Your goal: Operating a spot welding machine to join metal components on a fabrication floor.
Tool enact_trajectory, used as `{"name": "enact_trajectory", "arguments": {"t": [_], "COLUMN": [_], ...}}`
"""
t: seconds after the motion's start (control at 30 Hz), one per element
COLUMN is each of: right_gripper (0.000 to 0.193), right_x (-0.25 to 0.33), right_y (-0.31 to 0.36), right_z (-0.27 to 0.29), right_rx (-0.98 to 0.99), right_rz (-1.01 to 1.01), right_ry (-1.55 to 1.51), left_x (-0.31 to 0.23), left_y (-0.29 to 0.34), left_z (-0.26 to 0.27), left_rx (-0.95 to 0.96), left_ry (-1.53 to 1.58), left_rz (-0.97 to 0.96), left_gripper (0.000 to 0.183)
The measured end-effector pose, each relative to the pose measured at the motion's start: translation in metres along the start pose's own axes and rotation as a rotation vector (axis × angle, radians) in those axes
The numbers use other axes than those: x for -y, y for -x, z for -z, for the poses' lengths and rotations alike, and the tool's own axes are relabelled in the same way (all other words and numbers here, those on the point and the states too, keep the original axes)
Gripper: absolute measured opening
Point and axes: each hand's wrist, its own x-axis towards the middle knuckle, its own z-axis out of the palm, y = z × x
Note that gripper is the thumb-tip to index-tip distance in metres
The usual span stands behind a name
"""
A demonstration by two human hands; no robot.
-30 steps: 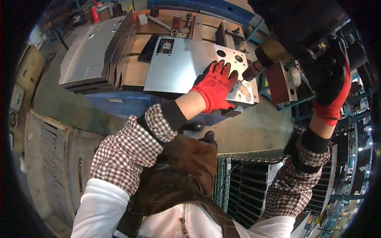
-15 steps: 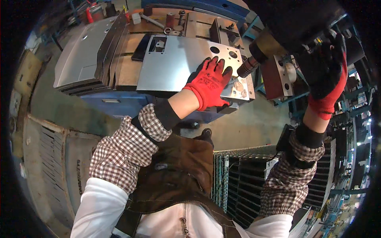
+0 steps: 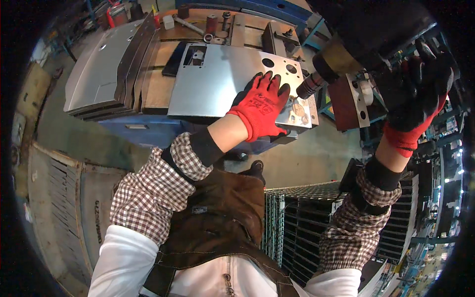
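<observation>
A shiny sheet metal panel [image 3: 213,81] lies on the workbench, with a square cutout at its far left and round holes toward the right. My left hand [image 3: 261,104], in a red and black glove, presses flat on the panel's right part, fingers spread. Just right of its fingertips, the ribbed spindle tip [image 3: 309,85] of a dark machine head [image 3: 376,29] comes down close over the panel. My right hand [image 3: 420,96], gloved the same way, is raised beside the machine head at the right. Its fingers are curled; whatever they grip is lost in the dark.
A stack of bent metal sheets [image 3: 101,74] stands on the bench's left side. Behind the panel are a wrench [image 3: 190,25], bolts and a clamp block [image 3: 279,39]. A reddish box with a holed metal face [image 3: 349,101] is at the right. A wire rack [image 3: 302,222] stands low right.
My right hand has shifted slightly right and its fingers look more curled. My left hand keeps its place on the panel. The view has moved very slightly.
</observation>
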Motion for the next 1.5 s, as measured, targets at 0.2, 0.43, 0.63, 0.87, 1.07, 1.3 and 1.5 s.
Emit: {"name": "enact_trajectory", "arguments": {"t": [0.2,0.43,0.63,0.87,1.07,1.3,1.5], "right_gripper": [0.046,0.053,0.043,0.043,0.044,0.05,0.049], "right_x": [-0.005,-0.018,-0.008,-0.012,-0.017,-0.015,0.014], "right_y": [0.003,0.002,0.006,0.01,0.011,0.013,0.024], "right_z": [-0.02,0.014,-0.012,0.001,0.009,-0.001,-0.014], "right_rx": [-0.173,0.006,-0.286,-0.245,-0.177,-0.154,-0.075], "right_rz": [-0.005,0.056,-0.034,-0.042,-0.113,0.121,-0.115], "right_ry": [0.108,-0.002,-0.07,-0.098,-0.222,0.101,-0.379], "left_x": [0.003,0.001,0.0,-0.002,-0.001,0.002,0.003], "left_y": [0.005,0.004,0.005,0.003,0.001,0.0,-0.003], "left_z": [0.0,0.0,0.003,0.006,0.01,0.004,0.004], "left_rx": [0.002,-0.001,0.006,0.016,0.05,0.052,0.071], "left_ry": [-0.012,-0.018,-0.012,-0.016,-0.04,-0.053,-0.073], "left_rz": [0.016,0.009,0.008,0.006,-0.012,-0.055,-0.076], "left_gripper": [0.104,0.105,0.105,0.104,0.105,0.105,0.105]}}
